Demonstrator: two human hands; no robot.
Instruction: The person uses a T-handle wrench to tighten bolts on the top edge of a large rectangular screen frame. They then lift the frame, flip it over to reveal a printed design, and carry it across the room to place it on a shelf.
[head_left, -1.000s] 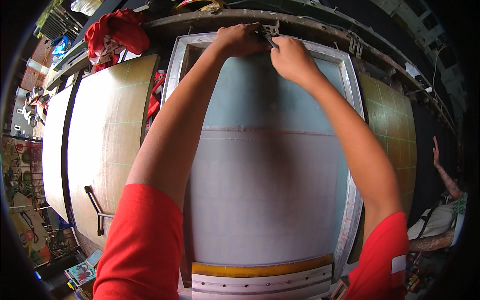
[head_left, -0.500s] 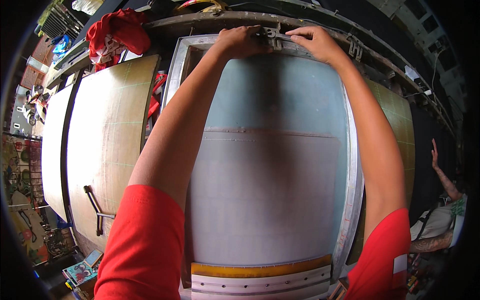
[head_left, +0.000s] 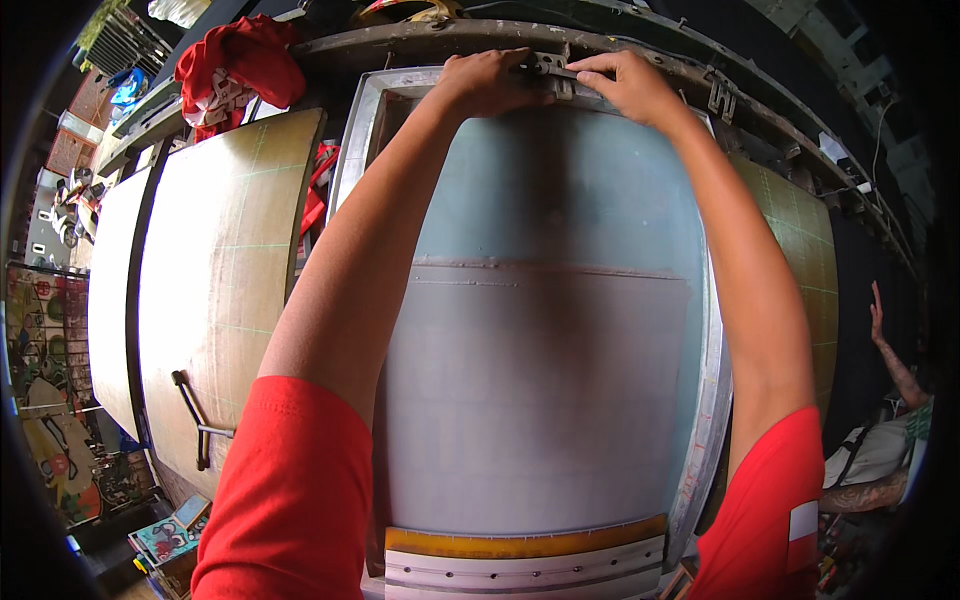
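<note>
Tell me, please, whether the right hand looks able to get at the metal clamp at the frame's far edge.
Most likely yes: the right hand has its fingers right at the right side of the metal clamp, with nothing visible blocking them; the left hand is at the opposite side.

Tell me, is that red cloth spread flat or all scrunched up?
Scrunched up: the red cloth sits in a lumpy heap with creases and folds, off to the left of the left hand.
</note>
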